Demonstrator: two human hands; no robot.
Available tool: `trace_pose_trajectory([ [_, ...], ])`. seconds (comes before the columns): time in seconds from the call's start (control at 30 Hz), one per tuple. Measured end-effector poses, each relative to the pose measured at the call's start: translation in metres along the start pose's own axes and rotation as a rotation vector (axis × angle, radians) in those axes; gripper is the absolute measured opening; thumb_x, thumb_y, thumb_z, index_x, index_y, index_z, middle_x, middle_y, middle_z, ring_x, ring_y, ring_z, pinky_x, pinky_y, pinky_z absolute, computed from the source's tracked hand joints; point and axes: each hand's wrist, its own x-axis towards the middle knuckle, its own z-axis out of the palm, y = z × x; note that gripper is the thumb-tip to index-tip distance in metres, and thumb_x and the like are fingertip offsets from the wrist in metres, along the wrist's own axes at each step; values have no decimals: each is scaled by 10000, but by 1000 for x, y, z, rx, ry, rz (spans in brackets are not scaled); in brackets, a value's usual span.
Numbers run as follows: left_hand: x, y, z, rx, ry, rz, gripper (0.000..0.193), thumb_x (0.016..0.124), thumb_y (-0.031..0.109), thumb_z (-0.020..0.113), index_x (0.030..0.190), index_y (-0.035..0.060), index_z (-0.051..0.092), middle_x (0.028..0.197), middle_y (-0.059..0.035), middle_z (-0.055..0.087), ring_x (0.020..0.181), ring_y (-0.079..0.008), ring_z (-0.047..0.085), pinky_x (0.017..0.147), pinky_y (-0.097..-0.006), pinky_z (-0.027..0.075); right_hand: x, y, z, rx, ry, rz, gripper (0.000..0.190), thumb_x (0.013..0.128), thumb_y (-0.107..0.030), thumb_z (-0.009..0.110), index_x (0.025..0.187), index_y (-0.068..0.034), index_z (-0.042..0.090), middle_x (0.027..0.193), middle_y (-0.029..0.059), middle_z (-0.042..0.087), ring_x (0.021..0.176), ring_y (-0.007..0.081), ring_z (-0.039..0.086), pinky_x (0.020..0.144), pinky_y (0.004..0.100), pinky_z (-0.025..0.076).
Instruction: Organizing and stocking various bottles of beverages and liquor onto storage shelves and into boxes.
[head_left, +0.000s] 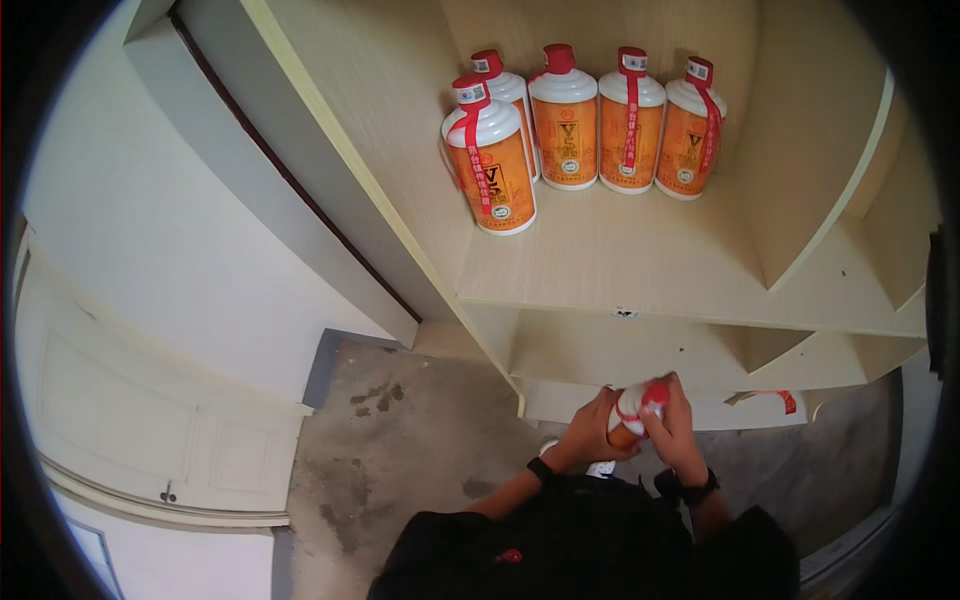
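Note:
A white ceramic-looking bottle with an orange label and a red cap (630, 421) is between my two hands, close to my body and tilted. My left hand (587, 433) is wrapped around its lower body. The fingers and thumb of my right hand (675, 427) grip it at the red cap and neck. Beyond my hands, several similar bottles (568, 142) stand upright on a pale wooden shelf (600, 255). One of them (495, 169) stands forward of the others at the left end. Red ribbons hang from the caps of most of them.
Lower shelves (600, 349) lie under the bottles' shelf, and an upright divider (817, 172) rises at its right. A red and brown strip (772, 400) is near the bottom shelf. At the left are a white door (150, 420) and stained concrete floor (420, 420).

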Motion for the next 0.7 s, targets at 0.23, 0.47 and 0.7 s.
trace_pose_trajectory([
  [0.23,54,87,-55,45,107,582,793,567,353,867,1208,9,552,982,-161,610,820,-347,631,681,-412,518,16,-115,-61,-71,135,-392,471,813,-436,697,1075,-59,590,1010,210,567,845,342,591,728,422,477],
  [0.47,120,125,-116,218,635,921,807,582,379,830,1236,-6,556,1079,-157,623,873,-315,619,730,-418,469,95,-183,-68,-232,221,-728,509,801,-502,704,1044,-61,625,1050,199,578,943,343,587,771,427,485],
  [0.7,142,133,-153,430,770,417,1055,577,359,889,1426,-18,388,1106,-121,603,1032,-307,555,887,-439,380,196,-191,-34,-19,191,-659,334,903,-218,645,1124,27,590,1000,146,577,916,271,570,830,340,450],
])
